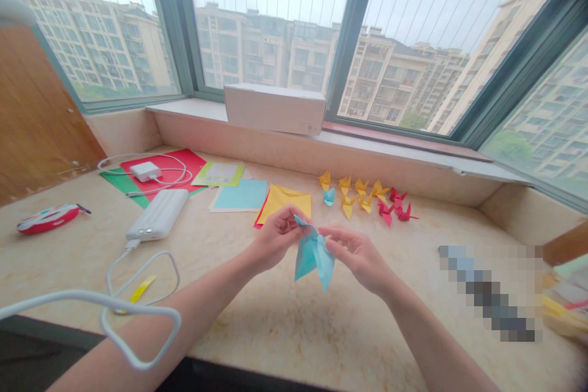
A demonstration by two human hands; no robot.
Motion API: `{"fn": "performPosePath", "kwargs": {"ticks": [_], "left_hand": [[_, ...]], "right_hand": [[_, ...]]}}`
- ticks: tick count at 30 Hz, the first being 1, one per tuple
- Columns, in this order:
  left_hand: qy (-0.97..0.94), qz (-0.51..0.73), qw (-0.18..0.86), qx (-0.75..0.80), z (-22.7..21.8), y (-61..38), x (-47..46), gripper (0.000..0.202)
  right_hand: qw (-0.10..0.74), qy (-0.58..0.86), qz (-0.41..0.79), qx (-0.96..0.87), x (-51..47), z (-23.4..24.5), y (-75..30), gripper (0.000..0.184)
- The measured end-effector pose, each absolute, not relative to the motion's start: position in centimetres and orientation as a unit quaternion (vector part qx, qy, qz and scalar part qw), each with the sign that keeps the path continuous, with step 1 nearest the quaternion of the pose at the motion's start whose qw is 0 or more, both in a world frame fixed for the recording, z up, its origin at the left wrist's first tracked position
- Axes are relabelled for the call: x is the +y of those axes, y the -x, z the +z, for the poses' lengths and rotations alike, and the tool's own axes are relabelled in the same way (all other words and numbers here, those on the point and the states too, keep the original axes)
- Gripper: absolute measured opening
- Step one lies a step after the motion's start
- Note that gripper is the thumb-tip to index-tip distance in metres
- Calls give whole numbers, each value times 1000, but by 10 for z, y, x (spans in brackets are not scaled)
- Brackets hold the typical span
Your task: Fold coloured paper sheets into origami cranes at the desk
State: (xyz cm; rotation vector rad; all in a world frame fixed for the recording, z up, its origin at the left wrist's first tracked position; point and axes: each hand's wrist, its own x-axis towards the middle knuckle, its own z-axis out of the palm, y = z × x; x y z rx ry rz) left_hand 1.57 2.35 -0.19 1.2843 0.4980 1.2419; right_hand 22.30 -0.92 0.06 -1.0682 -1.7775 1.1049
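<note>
A light blue origami paper [316,257], partly folded with two long points hanging down, is held above the counter between my hands. My left hand [278,236] pinches its upper left part. On the other side, the fingers of my right hand [356,254] are closed on its right edge. Just behind lie yellow paper sheets [289,201] with a red sheet under them. Small folded paper cranes stand beyond my right hand: several yellow ones [348,205], a light blue one [329,196] and several red ones [386,212].
Blue paper [241,195], a green-bordered packet [218,174] and red paper [193,162] lie at the back left. A white power bank [158,214] with a looping cable [138,297] and a red-white object [50,218] are left. A white box [274,110] stands on the sill.
</note>
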Motion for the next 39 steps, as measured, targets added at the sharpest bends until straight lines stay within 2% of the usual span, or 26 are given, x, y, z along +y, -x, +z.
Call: {"fn": "performPosePath", "kwargs": {"ticks": [3,7,12,15,22,28,35,39], "left_hand": [[-561,532,598,214,-2,-16,23,26],[-554,531,604,215,0,-14,23,26],[-547,557,595,194,0,-13,22,23],[-538,564,598,187,-1,-13,22,22],[-539,561,598,192,-2,-13,20,23],[-511,583,609,167,3,-12,22,30],[-544,605,556,168,7,-9,20,26],[-602,595,500,180,5,-7,21,23]], "right_hand": [[363,432,414,-715,-10,4,-222,26],[373,425,411,-715,-12,6,-222,18],[347,338,493,-722,-17,4,-221,45],[334,314,507,-730,-20,3,-221,47],[350,301,515,-722,-19,3,-223,35],[362,281,622,-635,-22,7,-221,25],[334,225,729,-554,-27,6,-213,59],[372,245,722,-529,-23,7,-215,65]]}}
